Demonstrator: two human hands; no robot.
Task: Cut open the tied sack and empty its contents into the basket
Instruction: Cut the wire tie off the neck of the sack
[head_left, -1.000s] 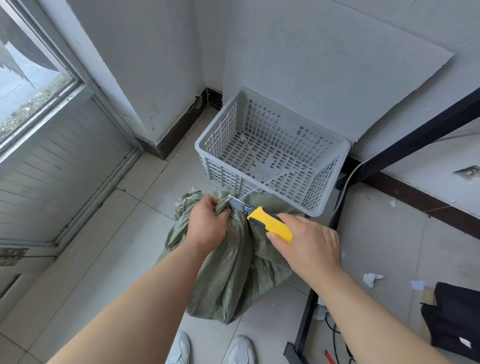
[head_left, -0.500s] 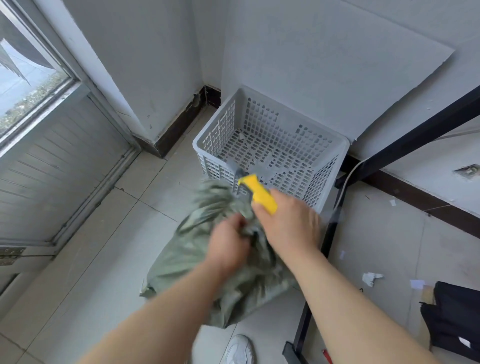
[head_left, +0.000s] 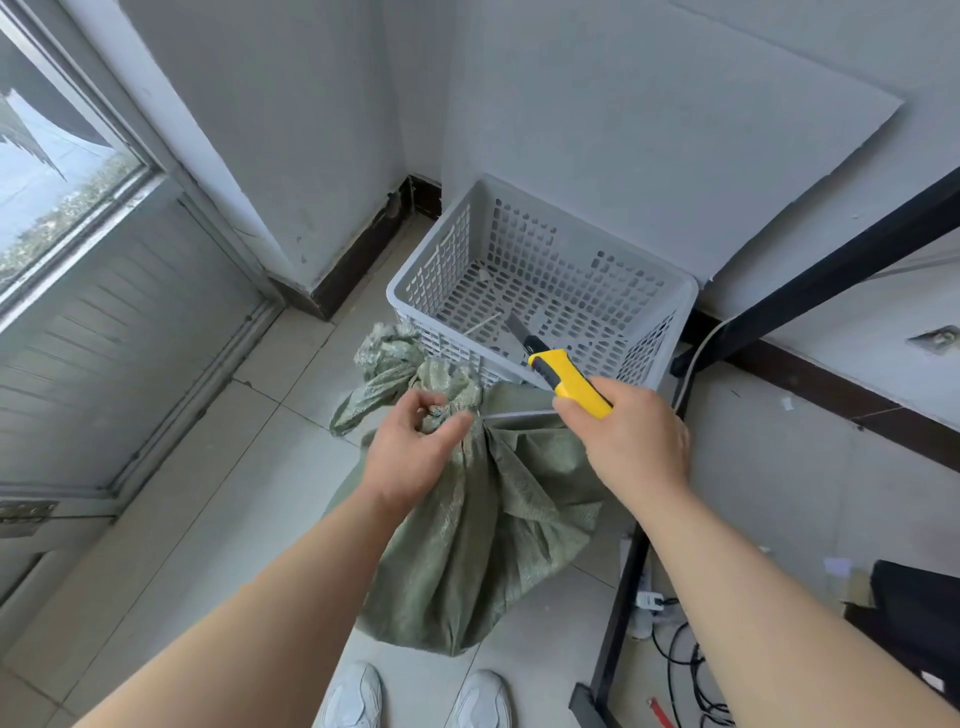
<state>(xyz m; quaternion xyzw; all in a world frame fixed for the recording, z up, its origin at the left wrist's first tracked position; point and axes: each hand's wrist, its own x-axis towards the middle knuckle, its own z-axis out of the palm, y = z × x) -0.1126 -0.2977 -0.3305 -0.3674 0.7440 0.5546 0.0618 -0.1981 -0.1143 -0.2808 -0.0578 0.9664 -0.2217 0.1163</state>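
Sack (head_left: 467, 540) standing on the tiled floor (head_left: 171, 525), just in front of the basket (head_left: 680, 306) and touching its near wall; neck (head_left: 452, 400) gathered at the top, with the loose end flopped left and away toward the basket's near-left corner. Left hand (head_left: 410, 452) at the neck, fingers loosely curled round the bunched cloth, thumb toward the right, not fully closed. Right hand (head_left: 628, 441) closed round the yellow knife (head_left: 569, 382); blade (head_left: 517, 328) extended, pointing up and away over the basket's near rim, clear of the sack. A thin pale strip (head_left: 519, 414) runs level from the neck to the right hand; whether it is the tie, pulled taut, cannot be told. Governing relation: the neck lies left of and below the blade, between the two hands, its axis roughly upright; the left hand is the nearer to it. Judged next: blade brought down and left to the tie, edge kept off the left fingers. Room: open floor to the left; a black frame leg (head_left: 628, 597) close on the right; the basket appears empty but for small scraps.
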